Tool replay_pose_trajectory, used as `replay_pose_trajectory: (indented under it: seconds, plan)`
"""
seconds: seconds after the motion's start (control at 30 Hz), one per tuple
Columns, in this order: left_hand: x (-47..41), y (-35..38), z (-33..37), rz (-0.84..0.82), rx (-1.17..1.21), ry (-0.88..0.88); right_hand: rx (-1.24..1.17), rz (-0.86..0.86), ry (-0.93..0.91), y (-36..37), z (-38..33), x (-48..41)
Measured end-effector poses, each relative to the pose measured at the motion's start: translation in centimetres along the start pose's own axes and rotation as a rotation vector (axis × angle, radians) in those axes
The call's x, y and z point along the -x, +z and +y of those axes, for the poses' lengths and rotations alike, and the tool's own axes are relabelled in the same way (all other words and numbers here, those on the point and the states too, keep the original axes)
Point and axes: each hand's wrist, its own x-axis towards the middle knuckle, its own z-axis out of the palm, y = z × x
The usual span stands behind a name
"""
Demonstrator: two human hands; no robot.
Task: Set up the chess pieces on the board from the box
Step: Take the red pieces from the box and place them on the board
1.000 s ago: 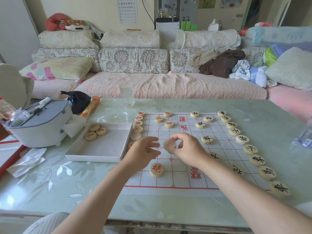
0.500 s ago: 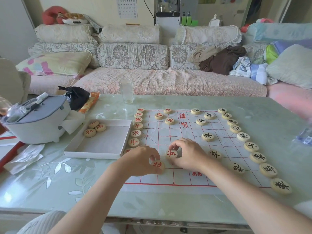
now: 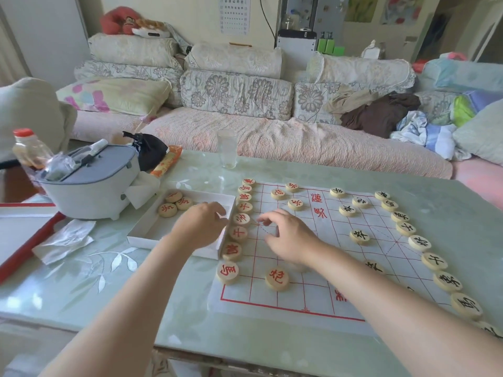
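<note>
Box (image 3: 168, 227) lies left of board (image 3: 313, 293) (three pieces (image 3: 174, 204) in its far-left corner); left hand (image 3: 201, 227) above it, right hand (image 3: 291, 236) above board, both loosely curled, empty.

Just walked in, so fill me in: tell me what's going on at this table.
A person is laying out round wooden chess pieces on a white paper board with a red grid. Red-marked pieces line its left edge, black-marked ones its right. The left hand reaches over the shallow white box, where three red-marked pieces lie. The right hand hovers over the board, fingers loosely curled, apparently empty.
</note>
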Motion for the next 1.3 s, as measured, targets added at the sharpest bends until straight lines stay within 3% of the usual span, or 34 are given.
replay_pose_trajectory:
  seconds: [0.23, 0.47, 0.6, 0.93, 1.13, 1.3]
  plan:
    - [-2.2, -1.2, -7.1, 0.13, -0.107, -0.158, 0.114, -0.106, -0.081, 4.1, -6.9, -9.7]
    - [-3.7, -1.5, -9.7, -0.084, -0.131, -0.114, 0.338, -0.197, -0.141, 8.1, -10.2, -16.0]
    - [-3.5, -0.7, -9.7, -0.158, -0.129, -0.212, 0.387, -0.233, -0.207, 9.6, -10.4, -17.3]
    - [-3.3, -3.0, -9.3, -0.094, -0.094, -0.113, 0.31, -0.059, -0.172, 9.1, -10.3, -19.1]
    - [-2.9, -3.3, -10.0, -0.169, -0.159, -0.137, 0.336, -0.232, -0.247, 11.2, -11.7, -20.3]
    - [-2.6, -4.0, -10.0, -0.179, -0.173, -0.191, 0.238, -0.146, -0.211, 11.2, -11.3, -20.6]
